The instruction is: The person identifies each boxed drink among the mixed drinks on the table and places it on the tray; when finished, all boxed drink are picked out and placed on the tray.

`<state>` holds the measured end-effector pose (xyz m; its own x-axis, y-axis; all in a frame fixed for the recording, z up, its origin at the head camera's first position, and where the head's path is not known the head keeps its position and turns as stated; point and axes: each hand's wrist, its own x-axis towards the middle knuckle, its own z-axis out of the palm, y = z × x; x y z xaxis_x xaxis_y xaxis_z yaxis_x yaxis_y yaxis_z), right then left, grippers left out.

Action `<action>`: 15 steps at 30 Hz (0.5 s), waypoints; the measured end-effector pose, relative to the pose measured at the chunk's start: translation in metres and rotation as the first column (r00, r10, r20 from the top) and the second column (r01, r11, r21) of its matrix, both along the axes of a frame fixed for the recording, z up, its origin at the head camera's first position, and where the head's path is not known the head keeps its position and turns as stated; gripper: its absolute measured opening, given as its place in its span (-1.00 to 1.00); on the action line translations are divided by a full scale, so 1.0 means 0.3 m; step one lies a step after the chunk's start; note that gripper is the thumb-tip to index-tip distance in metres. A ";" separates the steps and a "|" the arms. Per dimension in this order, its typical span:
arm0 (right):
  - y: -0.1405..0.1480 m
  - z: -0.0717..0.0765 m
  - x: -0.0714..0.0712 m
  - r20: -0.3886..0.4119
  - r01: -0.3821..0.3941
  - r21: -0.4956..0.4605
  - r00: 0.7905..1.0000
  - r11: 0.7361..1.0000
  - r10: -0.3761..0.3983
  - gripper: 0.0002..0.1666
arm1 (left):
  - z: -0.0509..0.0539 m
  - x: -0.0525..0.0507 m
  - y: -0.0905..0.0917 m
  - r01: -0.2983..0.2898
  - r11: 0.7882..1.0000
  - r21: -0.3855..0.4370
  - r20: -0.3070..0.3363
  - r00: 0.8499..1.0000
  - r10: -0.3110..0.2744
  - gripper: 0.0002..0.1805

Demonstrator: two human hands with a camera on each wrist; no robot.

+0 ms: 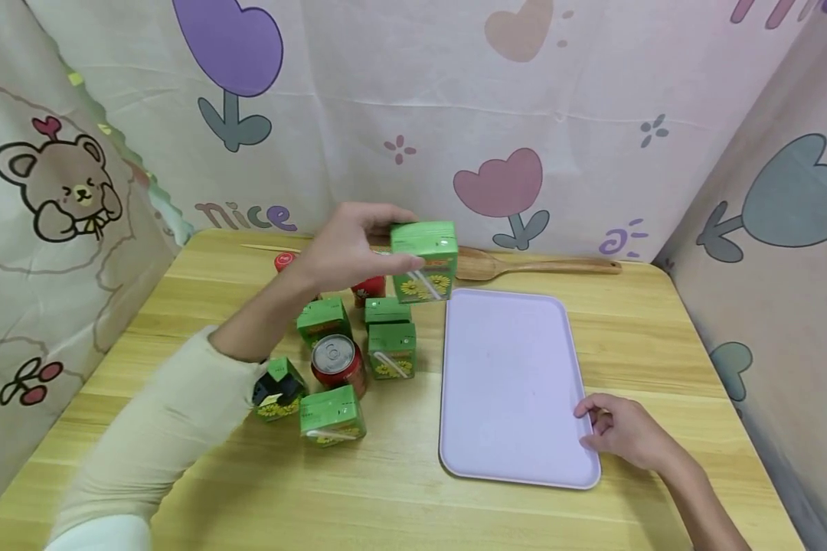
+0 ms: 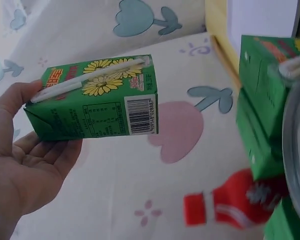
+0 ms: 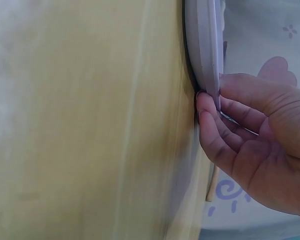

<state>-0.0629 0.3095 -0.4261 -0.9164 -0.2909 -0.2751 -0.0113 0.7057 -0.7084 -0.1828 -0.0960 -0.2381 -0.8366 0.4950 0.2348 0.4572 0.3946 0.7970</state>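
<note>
A green drink carton (image 1: 423, 264) with yellow flowers and a white straw on its side is gripped by my left hand (image 1: 351, 249), raised above the table. In the left wrist view, thumb and fingers pinch one end of the carton (image 2: 95, 100), its barcode showing. My right hand (image 1: 623, 432) pinches the right rim of a lilac tray (image 1: 510, 383), which bears nothing. The right wrist view has the thumb on one face of the tray's edge (image 3: 205, 45) and fingers on the other.
Left of the tray stand several green cartons (image 1: 391, 352), a red can (image 1: 335, 360) and red-capped bottles (image 1: 285, 261), partly hidden by my left arm. A wooden spatula (image 1: 524, 266) lies along the back edge, before a printed curtain (image 1: 413, 92).
</note>
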 end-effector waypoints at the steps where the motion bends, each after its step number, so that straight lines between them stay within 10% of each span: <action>1: 0.000 0.000 0.000 -0.005 0.000 -0.001 1.000 1.000 0.000 -0.62 | -0.009 -0.010 0.017 0.018 1.000 0.012 0.011 1.000 -0.019 -0.51; 15: 0.003 -0.005 0.000 -0.005 0.008 -0.015 1.000 1.000 -0.008 -0.61 | -0.099 -0.112 0.244 0.146 0.989 0.027 0.114 0.982 -0.149 -0.53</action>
<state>-0.0629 0.3104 -0.4276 -0.9199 -0.2880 -0.2662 -0.0094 0.6948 -0.7191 -0.2165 -0.0227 -0.2677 -0.7767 0.6115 0.1510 0.4138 0.3146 0.8543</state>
